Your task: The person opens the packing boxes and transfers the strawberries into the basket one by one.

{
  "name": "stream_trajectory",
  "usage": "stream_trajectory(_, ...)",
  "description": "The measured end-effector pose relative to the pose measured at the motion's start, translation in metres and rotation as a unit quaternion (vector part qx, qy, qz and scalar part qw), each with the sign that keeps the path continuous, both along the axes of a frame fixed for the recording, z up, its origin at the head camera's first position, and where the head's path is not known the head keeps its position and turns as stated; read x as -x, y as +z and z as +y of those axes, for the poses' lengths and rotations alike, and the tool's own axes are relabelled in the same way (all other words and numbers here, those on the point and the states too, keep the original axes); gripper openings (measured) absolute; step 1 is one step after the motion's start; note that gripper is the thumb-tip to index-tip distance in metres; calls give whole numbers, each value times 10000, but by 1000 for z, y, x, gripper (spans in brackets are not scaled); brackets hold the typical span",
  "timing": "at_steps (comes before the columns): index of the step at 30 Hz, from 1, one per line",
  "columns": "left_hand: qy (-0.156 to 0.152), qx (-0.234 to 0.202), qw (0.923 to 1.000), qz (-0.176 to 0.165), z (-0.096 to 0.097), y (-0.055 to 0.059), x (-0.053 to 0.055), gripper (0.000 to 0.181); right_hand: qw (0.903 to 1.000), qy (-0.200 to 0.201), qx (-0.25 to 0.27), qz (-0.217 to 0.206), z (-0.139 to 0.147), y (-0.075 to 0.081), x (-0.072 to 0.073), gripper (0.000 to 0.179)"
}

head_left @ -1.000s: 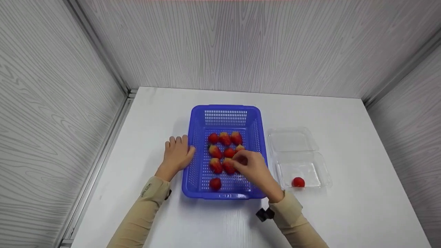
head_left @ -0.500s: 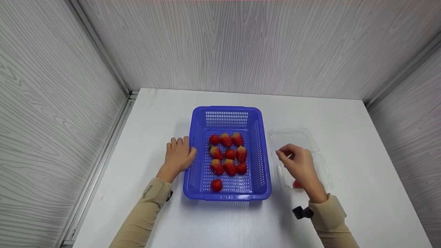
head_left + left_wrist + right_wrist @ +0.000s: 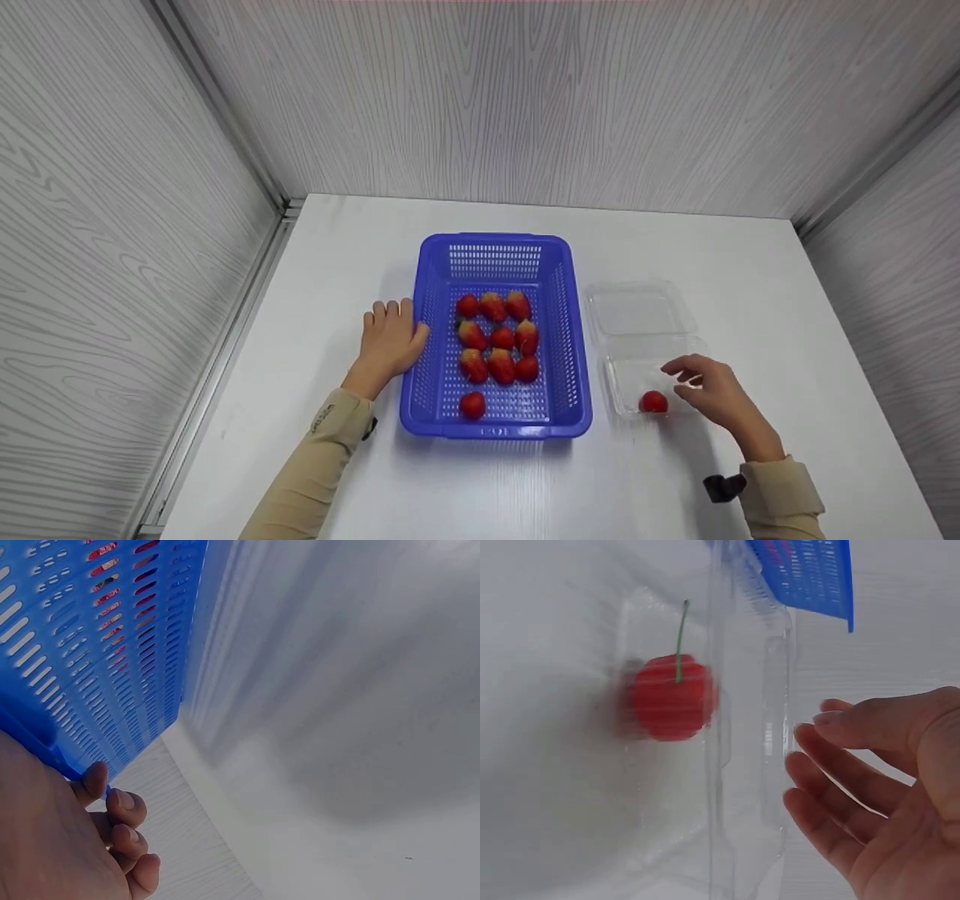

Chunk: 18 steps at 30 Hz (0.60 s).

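Observation:
My left hand grips the left rim of a blue perforated basket; in the left wrist view its fingers curl at the rim. Inside lie several red strawberries with yellowish tops, among rounder, plain red fruits. My right hand hovers at the right side of a clear hinged plastic box, fingers apart, holding nothing. A red cherry with a green stem sits in the box's near half. In the right wrist view the box wall stands between the cherry and my fingers.
The box's lid half lies folded back, away from me, close to the basket's right side. Both stand on a white table. Pale wood-grain panels enclose the table at the back and both sides.
My right hand has left the basket, passed over the clear box and come to its right side, uncovering the cherry. My left hand stays at the basket rim.

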<state>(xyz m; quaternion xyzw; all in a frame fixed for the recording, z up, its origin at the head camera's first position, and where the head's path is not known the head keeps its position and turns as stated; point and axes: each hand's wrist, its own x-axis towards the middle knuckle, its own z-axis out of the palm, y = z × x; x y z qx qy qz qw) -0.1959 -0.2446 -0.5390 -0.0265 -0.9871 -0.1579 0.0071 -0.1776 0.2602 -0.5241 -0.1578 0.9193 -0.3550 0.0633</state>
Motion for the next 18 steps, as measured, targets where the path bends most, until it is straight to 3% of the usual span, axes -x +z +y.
stream_trajectory(5,9,39,10000,24,0,-1,1,35,9977,369,-102,-552,8,-10,-3,32)
stream_trajectory(18,65,98,9999,-18,1,0,0,41,9925,645,-2,-1034,7,-25,4,34)
